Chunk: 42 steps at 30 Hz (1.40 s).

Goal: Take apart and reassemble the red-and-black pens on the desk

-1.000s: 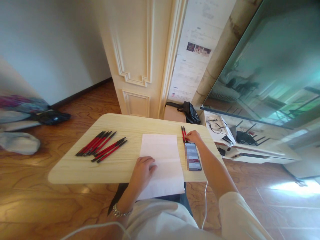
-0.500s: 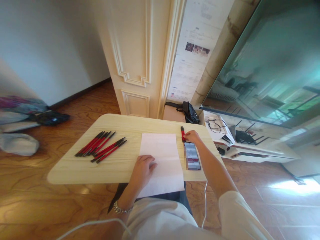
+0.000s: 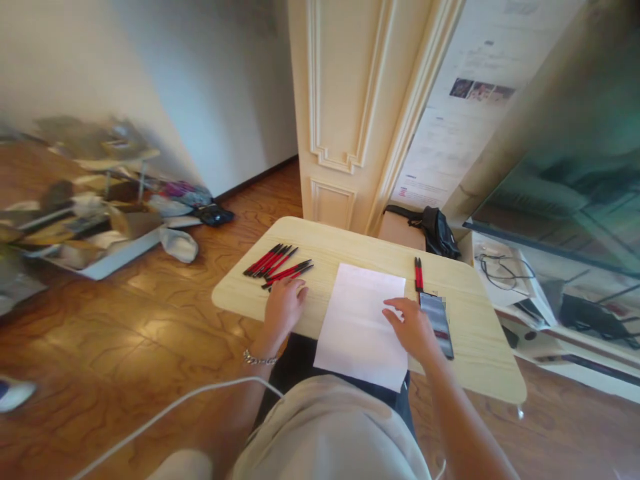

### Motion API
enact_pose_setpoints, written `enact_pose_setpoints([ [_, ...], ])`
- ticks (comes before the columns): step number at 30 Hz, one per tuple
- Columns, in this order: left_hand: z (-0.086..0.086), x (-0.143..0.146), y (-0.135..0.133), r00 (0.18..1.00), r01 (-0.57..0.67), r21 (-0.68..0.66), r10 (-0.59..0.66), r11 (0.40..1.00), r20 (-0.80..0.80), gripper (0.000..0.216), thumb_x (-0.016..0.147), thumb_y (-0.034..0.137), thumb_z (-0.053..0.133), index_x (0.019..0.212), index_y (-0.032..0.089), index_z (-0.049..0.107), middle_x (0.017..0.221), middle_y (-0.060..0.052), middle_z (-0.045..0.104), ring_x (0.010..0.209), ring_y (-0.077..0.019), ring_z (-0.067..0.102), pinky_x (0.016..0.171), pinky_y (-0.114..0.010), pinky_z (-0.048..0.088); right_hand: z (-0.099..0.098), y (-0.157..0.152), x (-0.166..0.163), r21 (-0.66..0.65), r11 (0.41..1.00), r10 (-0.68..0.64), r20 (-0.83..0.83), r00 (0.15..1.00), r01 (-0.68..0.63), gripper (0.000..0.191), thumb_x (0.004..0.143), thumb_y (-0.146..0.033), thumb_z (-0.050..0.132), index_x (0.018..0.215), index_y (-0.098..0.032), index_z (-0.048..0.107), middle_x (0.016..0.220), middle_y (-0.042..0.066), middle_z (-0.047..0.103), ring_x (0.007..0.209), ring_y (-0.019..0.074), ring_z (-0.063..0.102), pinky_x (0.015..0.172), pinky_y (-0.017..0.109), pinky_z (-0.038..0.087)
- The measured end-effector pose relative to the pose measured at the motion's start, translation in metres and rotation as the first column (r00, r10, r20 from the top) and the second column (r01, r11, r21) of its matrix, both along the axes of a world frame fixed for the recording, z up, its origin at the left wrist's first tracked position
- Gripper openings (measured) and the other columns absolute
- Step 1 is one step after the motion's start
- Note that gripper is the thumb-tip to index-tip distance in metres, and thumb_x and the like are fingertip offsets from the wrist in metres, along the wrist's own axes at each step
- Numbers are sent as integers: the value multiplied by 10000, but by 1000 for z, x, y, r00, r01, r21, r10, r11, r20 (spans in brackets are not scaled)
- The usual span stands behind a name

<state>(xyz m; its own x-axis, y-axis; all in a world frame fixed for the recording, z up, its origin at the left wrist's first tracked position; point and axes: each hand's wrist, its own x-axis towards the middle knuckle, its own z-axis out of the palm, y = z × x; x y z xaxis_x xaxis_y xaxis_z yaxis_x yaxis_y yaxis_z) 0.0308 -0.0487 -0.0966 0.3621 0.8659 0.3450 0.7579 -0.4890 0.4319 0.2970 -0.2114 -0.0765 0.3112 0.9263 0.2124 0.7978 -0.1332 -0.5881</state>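
On the left part of the table, red-and-black pens (image 3: 270, 261) lie in a slanted cluster. My left hand (image 3: 285, 307) is at the near edge of this cluster, thumb apart from the fingers, its fingertips by the closest pens; whether they touch is unclear. A white sheet of paper (image 3: 357, 327) lies in the middle, its lower end reaching past the table edge. Over its right side is my right hand (image 3: 413, 327), thumb and fingers apart with nothing between them. Two more red-and-black pens (image 3: 419, 275) lie side by side above the phone (image 3: 436, 320).
The pale wooden table (image 3: 470, 373) extends to the right of the phone. Behind it are a panelled door (image 3: 345, 100) and a black bag (image 3: 437, 230). A low cabinet (image 3: 565, 347) stands at right. Clutter covers the floor at left. A white cable (image 3: 200, 390) crosses near my left arm.
The view has turned left. My left hand has moved from the paper to the pen cluster. My right hand has left the two pens and come back over the paper's right side.
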Motion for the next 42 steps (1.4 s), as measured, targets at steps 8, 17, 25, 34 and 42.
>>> enact_pose_setpoints([
  [8, 9, -27, 32, 950, -155, 14, 153, 988, -271, 295, 853, 352, 468, 943, 172, 685, 898, -141, 637, 883, -285, 569, 790, -386, 437, -28, -3, -41, -125, 992, 13, 137, 991, 5, 315, 825, -374, 552, 1109, -274, 646, 1261, 72, 551, 1168, 287, 441, 942, 456, 354],
  [17, 14, -24, 31, 932, -170, -89, 131, 981, -338, 290, 850, 337, 455, 876, 175, 694, 917, -142, 673, 865, -264, 618, 720, -346, 467, -37, 3, -41, -119, 992, -13, 136, 991, 29, 315, 806, -371, 571, 1099, -284, 645, 1282, 57, 530, 1181, 286, 421, 937, 453, 352],
  [25, 25, 1, -14, 998, 69, -158, -70, 985, 0, 215, 859, 357, 473, 952, 217, 609, 844, -48, 702, 779, -193, 649, 692, -270, 446, -39, 5, -44, -123, 991, -47, 107, 993, 61, 323, 801, -383, 584, 1105, -288, 639, 1293, 56, 517, 1199, 282, 400, 923, 458, 344],
  [34, -1, 74, -88, 956, 282, -175, -291, 943, -31, 115, 868, 301, 478, 894, 212, 546, 794, -65, 654, 721, -201, 623, 633, -276, 402, -32, 3, -45, -87, 994, -54, 116, 992, 65, 345, 805, -395, 593, 1125, -272, 630, 1283, 53, 527, 1191, 248, 417, 962, 389, 320],
  [42, -8, 83, -96, 944, 247, -240, -289, 939, -161, 227, 900, 373, 422, 982, 196, 537, 845, -85, 610, 728, -198, 597, 655, -285, 399, -31, 2, -46, -115, 992, -46, 114, 992, 59, 325, 830, -330, 566, 1143, -261, 620, 1309, 58, 504, 1205, 252, 389, 960, 390, 307],
])
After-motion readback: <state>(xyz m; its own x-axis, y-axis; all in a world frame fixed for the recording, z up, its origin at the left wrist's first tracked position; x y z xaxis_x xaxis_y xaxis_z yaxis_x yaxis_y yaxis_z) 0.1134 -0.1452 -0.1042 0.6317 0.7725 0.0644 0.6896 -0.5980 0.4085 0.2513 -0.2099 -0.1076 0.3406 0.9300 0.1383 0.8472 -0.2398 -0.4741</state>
